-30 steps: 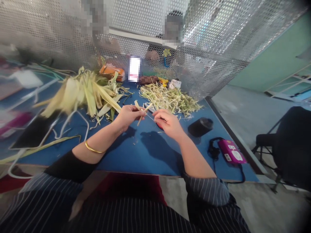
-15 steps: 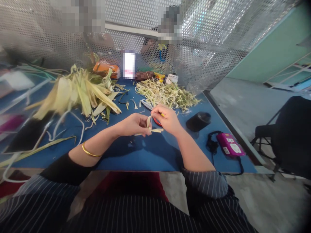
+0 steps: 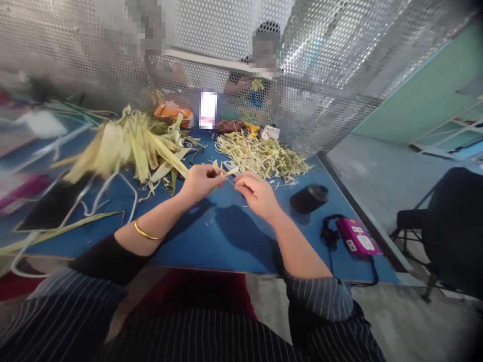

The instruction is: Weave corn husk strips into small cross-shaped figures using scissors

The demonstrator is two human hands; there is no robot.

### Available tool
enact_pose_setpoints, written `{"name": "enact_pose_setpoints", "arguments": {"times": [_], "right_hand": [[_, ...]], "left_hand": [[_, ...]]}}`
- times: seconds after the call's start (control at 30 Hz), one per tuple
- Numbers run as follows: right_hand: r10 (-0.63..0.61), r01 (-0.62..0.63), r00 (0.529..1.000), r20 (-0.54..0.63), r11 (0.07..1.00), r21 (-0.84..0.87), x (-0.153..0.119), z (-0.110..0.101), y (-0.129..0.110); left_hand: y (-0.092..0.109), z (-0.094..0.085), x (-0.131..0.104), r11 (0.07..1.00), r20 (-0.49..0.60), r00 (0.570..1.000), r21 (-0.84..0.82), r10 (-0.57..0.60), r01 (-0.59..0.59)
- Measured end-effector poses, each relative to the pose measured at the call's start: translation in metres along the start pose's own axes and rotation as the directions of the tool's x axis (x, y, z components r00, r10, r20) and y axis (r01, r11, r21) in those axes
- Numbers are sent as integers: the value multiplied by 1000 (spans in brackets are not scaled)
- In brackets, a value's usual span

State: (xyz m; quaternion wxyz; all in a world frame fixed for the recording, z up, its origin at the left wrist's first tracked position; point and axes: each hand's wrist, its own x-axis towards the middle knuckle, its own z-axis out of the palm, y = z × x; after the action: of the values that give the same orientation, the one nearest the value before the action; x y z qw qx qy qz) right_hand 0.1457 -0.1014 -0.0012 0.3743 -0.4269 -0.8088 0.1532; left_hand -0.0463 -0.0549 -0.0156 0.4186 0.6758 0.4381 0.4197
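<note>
My left hand (image 3: 201,182) pinches a small folded piece of corn husk (image 3: 231,172) between thumb and fingers, above the blue table. A thin pale thread (image 3: 230,180) runs from that husk to my right hand (image 3: 258,195), whose fingertips are closed on it. The two hands are close together but apart. Just behind them lies a heap of shredded husk strips (image 3: 264,156). A pair of scissors is mostly hidden there by my hands. Larger corn husks (image 3: 130,148) are piled beyond my left hand.
A black spool (image 3: 307,199) and a magenta box (image 3: 358,236) with a black cable are on the right. A phone (image 3: 208,110) stands against the perforated metal screen (image 3: 211,30). White wire frames (image 3: 132,193) lie at left. A black chair (image 3: 453,231) stands off the table's right side.
Both hands have moved away from me, toward the shredded heap. The husk piece has turned in my left hand, and my right hand has drawn the thread out sideways. The view has tilted slightly.
</note>
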Motion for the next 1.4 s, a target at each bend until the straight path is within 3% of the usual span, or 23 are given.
{"name": "enact_pose_setpoints", "arguments": {"times": [0.1,0.3,0.4,0.5,0.6,0.73,0.83,0.93,1.03,1.13,1.2,1.27,1.4], "right_hand": [[-67,69,997,-36,995,67,-1,5,-9],[-66,57,995,70,991,122,-2,16,-11],[-43,34,996,80,992,118,-2,18,-11],[30,-29,1000,-5,990,135,-1,15,-8],[140,-134,990,-33,979,151,0,10,-1],[308,-310,951,33,938,153,1,7,10],[359,-371,927,106,921,122,1,8,14],[408,-445,887,217,882,158,1,13,17],[440,-496,850,290,853,161,0,19,20],[416,-463,859,300,880,104,-2,22,24],[394,-438,869,299,893,99,-3,23,26],[375,-420,878,296,901,105,-4,23,26],[331,-369,901,280,924,95,-4,23,22]], "left_hand": [[-2,2,-1,999,39,999,40,-8,6],[-4,8,-4,998,37,999,53,-30,28],[0,8,-7,962,15,999,269,39,-42],[8,6,-12,795,13,975,577,220,-188],[16,5,-18,540,129,933,786,335,-302],[22,15,-31,246,312,913,894,263,-376],[23,32,-46,180,359,915,903,185,-391],[23,46,-59,212,362,927,902,101,-375],[26,41,-59,272,386,921,883,43,-383],[25,19,-44,435,501,866,777,11,-455],[21,3,-30,595,459,887,724,-39,-349],[15,-7,-20,699,441,895,660,-63,-276],[4,-8,-17,742,384,923,620,-6,-253]]}}
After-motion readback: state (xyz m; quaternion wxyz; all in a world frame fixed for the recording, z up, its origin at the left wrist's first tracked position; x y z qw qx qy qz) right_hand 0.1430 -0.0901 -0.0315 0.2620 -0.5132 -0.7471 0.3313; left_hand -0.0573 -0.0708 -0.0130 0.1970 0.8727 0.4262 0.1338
